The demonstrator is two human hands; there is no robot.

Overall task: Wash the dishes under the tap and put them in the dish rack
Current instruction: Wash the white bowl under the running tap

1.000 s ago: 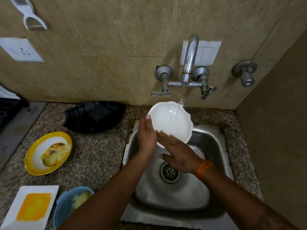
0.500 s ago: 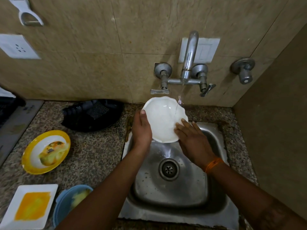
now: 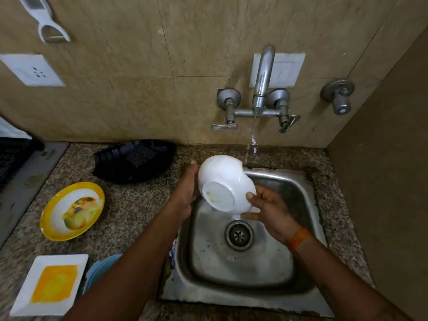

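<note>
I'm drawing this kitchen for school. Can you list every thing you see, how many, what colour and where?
bowl: 1, white, held bottom-up over the sink
tap: 1, silver, on the wall, water running
valve: 1, silver, wall right of the tap
sink: 1, steel, in the counter
tray: 1, black, counter left of the sink
plate: 1, yellow and white, dirty, left counter
dish: 1, white, square, yellow residue, bottom left
blue bowl: 1, beside the dish
socket: 1, white, wall left
left hand: holds the bowl
right hand: holds the bowl
</note>
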